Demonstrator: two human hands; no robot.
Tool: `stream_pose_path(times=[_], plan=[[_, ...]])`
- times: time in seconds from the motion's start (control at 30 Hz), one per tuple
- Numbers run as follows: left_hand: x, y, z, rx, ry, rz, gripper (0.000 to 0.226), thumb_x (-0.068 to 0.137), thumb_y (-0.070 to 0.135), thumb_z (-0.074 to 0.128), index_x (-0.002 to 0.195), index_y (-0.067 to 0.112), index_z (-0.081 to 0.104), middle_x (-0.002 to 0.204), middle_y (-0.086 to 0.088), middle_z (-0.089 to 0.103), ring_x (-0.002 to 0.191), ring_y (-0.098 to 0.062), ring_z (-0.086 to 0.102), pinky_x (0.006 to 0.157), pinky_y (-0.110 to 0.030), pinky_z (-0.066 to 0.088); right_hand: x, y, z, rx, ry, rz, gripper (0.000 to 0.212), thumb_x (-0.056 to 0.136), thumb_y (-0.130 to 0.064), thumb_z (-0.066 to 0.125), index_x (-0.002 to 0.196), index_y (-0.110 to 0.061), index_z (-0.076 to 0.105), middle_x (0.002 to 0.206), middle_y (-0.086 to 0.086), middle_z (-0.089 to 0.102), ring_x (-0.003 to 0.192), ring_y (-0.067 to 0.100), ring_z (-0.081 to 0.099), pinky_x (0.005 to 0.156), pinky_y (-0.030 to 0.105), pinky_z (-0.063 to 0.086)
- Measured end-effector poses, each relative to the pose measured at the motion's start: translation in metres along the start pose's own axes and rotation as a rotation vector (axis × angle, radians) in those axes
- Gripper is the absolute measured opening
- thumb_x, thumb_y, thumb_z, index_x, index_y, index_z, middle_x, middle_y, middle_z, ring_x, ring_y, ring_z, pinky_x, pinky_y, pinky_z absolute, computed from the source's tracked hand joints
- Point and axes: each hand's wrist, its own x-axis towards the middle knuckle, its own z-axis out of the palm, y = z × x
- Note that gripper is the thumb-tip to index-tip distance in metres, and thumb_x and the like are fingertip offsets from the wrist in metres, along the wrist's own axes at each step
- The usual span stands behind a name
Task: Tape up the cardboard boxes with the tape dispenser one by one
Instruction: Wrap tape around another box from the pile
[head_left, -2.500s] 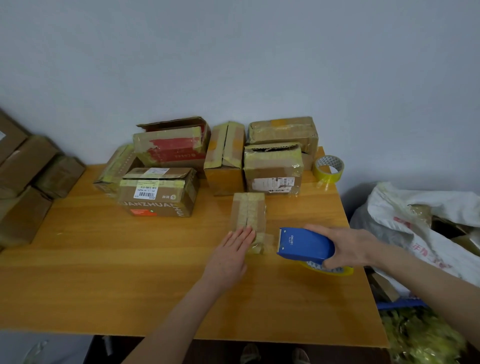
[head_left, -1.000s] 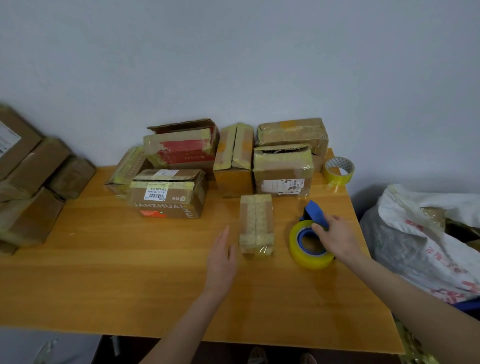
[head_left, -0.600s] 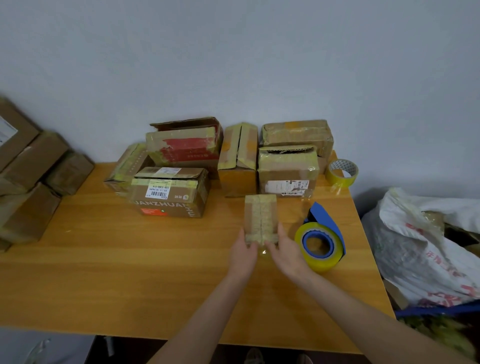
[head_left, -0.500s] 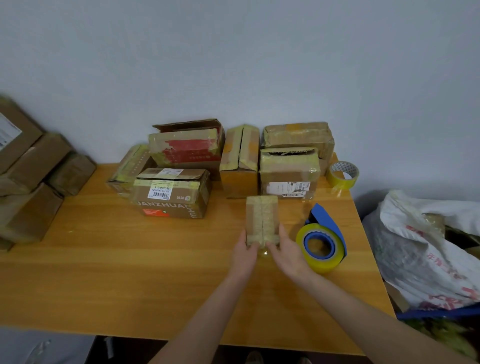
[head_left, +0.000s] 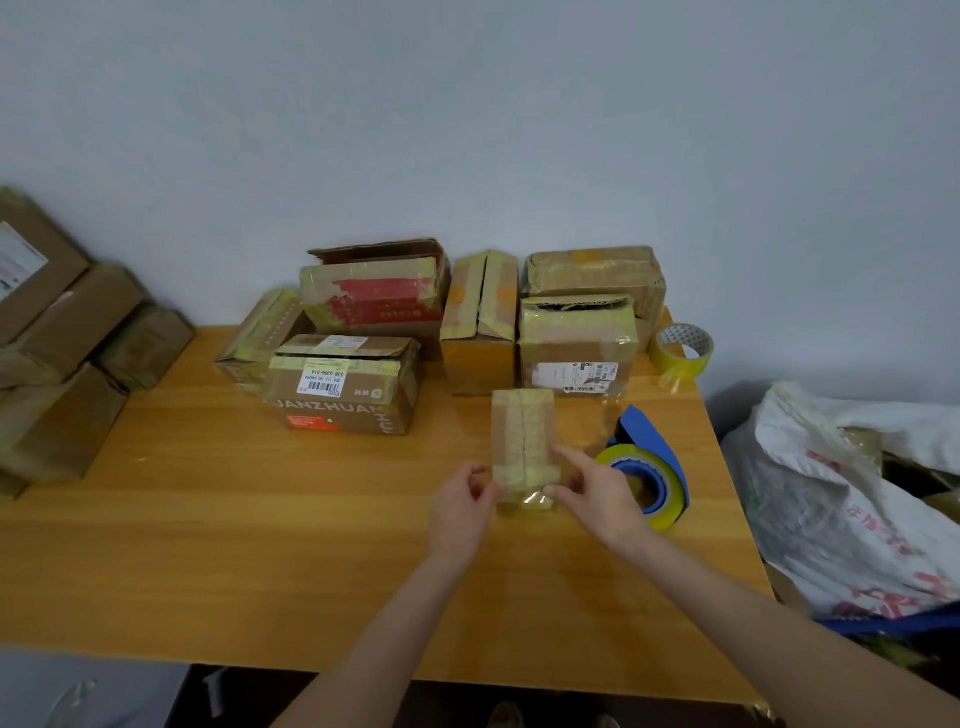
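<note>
A small taped cardboard box (head_left: 522, 439) lies on the wooden table (head_left: 260, 519), in front of the row of bigger boxes. My left hand (head_left: 461, 501) grips its near left corner with curled fingers. My right hand (head_left: 592, 488) pinches its near right corner, with the forefinger along the side and the thumb at the near end. A flap of clear tape sticks out at that near end. The blue tape dispenser (head_left: 652, 467) with its yellow roll lies on the table just right of my right hand, and neither hand holds it.
Several taped cardboard boxes (head_left: 345, 384) stand along the wall at the table's back. A spare yellow tape roll (head_left: 681, 349) sits at the back right corner. More boxes (head_left: 57, 353) are stacked at the left. A white sack (head_left: 852, 499) lies right of the table.
My right hand set the tape dispenser down on the table to the right of the small box. Both hands then came to the box's near end and took hold of it.
</note>
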Motion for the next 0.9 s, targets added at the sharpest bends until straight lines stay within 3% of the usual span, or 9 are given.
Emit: stream_pose_path(times=[0.13,0.23,0.33,0.4,0.5,0.7,0.8,0.9], plan=[[0.002,0.000,0.000,0.075,0.006,0.061,0.019,0.086,0.019,0.070,0.103,0.013,0.065,0.077,0.002,0.065,0.070,-0.011,0.061,0.057,-0.008,0.043,0.003,0.000,0.003,-0.046,0.034,0.002,0.050,0.088,-0.021,0.071,0.136,-0.022,0.056,0.085,-0.004,0.061,0.082,0.012,0.059,0.077,0.022,0.050],[0.003,0.001,0.000,0.136,0.005,0.095,0.021,0.083,0.018,0.073,0.100,0.010,0.064,0.069,0.010,0.057,0.061,0.000,0.051,0.057,-0.007,0.041,0.006,-0.001,0.004,-0.133,0.028,-0.012,0.048,0.088,-0.023,0.070,0.134,-0.021,0.056,0.087,-0.006,0.060,0.089,0.016,0.061,0.083,0.029,0.052],[0.004,0.004,0.001,0.239,-0.024,0.085,0.030,0.081,0.024,0.076,0.102,0.013,0.059,0.070,0.012,0.053,0.067,-0.005,0.053,0.062,-0.014,0.044,0.009,-0.004,0.002,-0.267,0.002,-0.023,0.043,0.089,-0.030,0.069,0.129,-0.025,0.056,0.093,-0.005,0.061,0.093,0.019,0.062,0.079,0.032,0.051],[0.005,0.009,0.000,0.312,-0.042,0.066,0.037,0.080,0.030,0.076,0.106,0.014,0.055,0.081,0.007,0.057,0.080,-0.013,0.059,0.073,-0.028,0.051,0.011,-0.006,0.002,-0.370,-0.010,-0.045,0.040,0.088,-0.035,0.069,0.125,-0.026,0.055,0.107,-0.002,0.059,0.097,0.021,0.060,0.079,0.034,0.051],[0.010,0.015,0.004,0.432,-0.053,0.085,0.051,0.076,0.036,0.078,0.111,0.016,0.047,0.104,0.004,0.055,0.096,-0.016,0.058,0.075,-0.026,0.046,0.016,-0.009,0.001,-0.432,-0.026,-0.072,0.037,0.086,-0.035,0.069,0.118,-0.024,0.052,0.113,0.001,0.057,0.100,0.023,0.058,0.080,0.037,0.051],[0.021,0.013,0.009,0.374,-0.128,0.098,0.081,0.072,0.023,0.083,0.139,0.017,0.037,0.118,-0.004,0.065,0.107,-0.021,0.063,0.089,-0.035,0.052,0.022,-0.007,0.000,-0.395,-0.063,-0.083,0.034,0.085,-0.026,0.072,0.108,-0.019,0.047,0.100,0.005,0.068,0.090,0.025,0.063,0.075,0.040,0.054],[0.023,0.009,0.005,0.356,-0.158,0.127,0.083,0.074,0.015,0.080,0.144,0.022,0.037,0.117,-0.004,0.065,0.106,-0.020,0.062,0.090,-0.034,0.053,0.021,-0.007,-0.002,-0.373,-0.081,-0.084,0.034,0.087,-0.022,0.070,0.111,-0.019,0.046,0.103,0.007,0.067,0.092,0.025,0.062,0.077,0.039,0.054],[0.026,0.006,-0.002,0.395,-0.266,0.126,0.091,0.079,0.011,0.075,0.151,0.028,0.022,0.130,-0.006,0.059,0.108,-0.019,0.061,0.092,-0.036,0.053,0.019,-0.003,-0.007,-0.294,-0.118,-0.064,0.035,0.089,-0.026,0.069,0.117,-0.021,0.047,0.112,0.004,0.065,0.094,0.022,0.063,0.078,0.036,0.056]])
